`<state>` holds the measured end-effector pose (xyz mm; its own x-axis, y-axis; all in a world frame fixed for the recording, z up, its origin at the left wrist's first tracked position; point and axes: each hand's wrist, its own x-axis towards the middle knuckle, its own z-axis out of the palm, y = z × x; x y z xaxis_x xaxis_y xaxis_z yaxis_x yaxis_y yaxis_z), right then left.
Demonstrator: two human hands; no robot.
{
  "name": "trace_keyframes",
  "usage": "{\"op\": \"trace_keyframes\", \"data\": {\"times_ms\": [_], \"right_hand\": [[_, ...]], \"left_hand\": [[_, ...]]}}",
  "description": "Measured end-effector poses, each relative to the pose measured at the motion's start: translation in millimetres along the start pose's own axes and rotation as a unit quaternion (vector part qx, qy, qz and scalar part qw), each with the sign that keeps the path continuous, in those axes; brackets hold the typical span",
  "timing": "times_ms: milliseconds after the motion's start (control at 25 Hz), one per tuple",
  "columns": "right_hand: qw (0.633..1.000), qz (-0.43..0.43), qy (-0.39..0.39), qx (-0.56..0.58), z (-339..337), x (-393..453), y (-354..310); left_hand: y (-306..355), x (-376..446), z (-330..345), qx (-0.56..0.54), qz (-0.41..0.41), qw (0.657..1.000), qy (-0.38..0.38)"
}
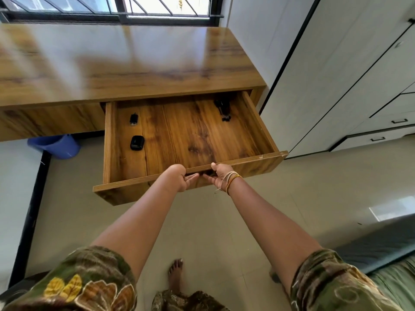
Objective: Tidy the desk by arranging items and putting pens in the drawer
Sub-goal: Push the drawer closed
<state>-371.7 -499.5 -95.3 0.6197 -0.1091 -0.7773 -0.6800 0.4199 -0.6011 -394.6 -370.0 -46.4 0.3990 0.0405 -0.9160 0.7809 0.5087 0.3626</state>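
The wooden drawer (253, 122) stands pulled far out from under the wooden desk (125, 63). My left hand (179, 178) and my right hand (219, 176) both grip the underside of the drawer front (258, 168) near its middle, fingers curled beneath it. Inside the drawer lie a bundle of dark pens (223, 108) at the back right, a small black clip-like item (133, 119) at the back left, and a small black case (137, 142) nearer the front left. Nothing lies on the visible part of the desk top.
A blue bucket (56, 145) sits on the floor under the desk at the left. White wardrobe doors and drawers (336, 86) stand to the right. A window with bars (112, 7) runs behind the desk. A bed edge (381, 250) is at lower right.
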Motion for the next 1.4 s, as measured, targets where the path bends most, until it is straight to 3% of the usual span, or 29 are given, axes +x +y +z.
{"op": "trace_keyframes", "data": {"times_ms": [240, 760, 1000, 1400], "right_hand": [[1.0, -0.019, 0.002, -0.008, 36, 35, -28], [0.999, -0.044, 0.015, -0.007, 114, 108, -100], [0.999, -0.033, 0.001, -0.003, 147, 141, -135], [1.0, -0.005, -0.026, -0.013, 186, 170, -194]], "left_hand": [[58, 15, 11, -0.029, -0.023, 0.999, -0.02], [167, 78, 44, 0.023, 0.026, 0.999, -0.023], [213, 96, 60, -0.005, 0.062, 0.998, -0.024], [272, 128, 77, -0.076, 0.056, 0.994, -0.063]]}}
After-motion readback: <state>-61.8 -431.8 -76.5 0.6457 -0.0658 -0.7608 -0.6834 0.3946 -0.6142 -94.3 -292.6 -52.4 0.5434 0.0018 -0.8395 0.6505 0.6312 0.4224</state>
